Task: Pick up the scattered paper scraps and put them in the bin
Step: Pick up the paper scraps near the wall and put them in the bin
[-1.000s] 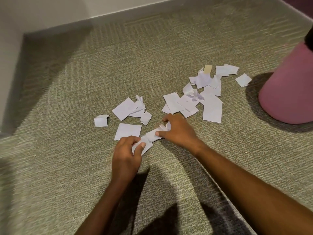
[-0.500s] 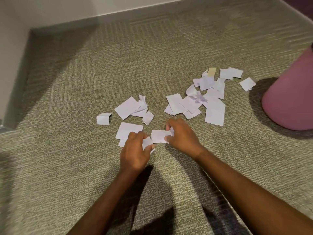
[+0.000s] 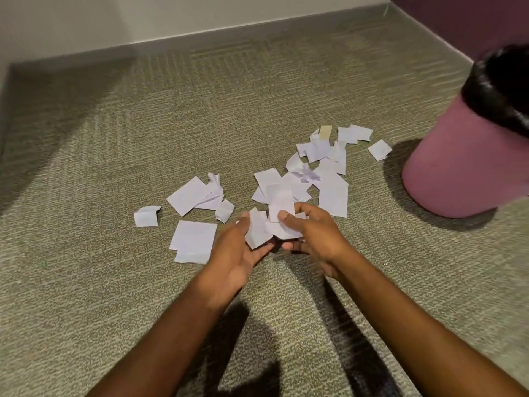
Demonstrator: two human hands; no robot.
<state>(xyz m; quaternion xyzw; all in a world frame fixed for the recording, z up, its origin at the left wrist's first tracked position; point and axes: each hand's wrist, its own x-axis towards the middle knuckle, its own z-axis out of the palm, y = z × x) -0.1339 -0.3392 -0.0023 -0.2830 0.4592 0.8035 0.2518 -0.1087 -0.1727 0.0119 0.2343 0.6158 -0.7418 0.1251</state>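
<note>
Several white paper scraps lie scattered on the carpet. One cluster (image 3: 329, 170) lies right of centre and another (image 3: 194, 194) to its left. A square scrap (image 3: 194, 236) lies beside my left wrist. A folded scrap (image 3: 146, 215) lies alone at the left, and a single scrap (image 3: 379, 149) lies close to the bin. The pink bin (image 3: 458, 173) with a black liner (image 3: 498, 84) stands at the right. My left hand (image 3: 237, 250) pinches a scrap (image 3: 257, 229) just above the floor. My right hand (image 3: 312, 236) holds a few scraps (image 3: 282, 207) under its thumb. The two hands almost touch.
The carpet (image 3: 114, 138) ends at a grey skirting board (image 3: 200, 35) along the back wall. A purple wall (image 3: 458, 21) rises at the back right, behind the bin. Shadows of my arms fall on the carpet near the bottom.
Both hands have risen from the carpet with the scraps they gathered and have turned their palms toward each other. The scraps that lay between them are off the floor.
</note>
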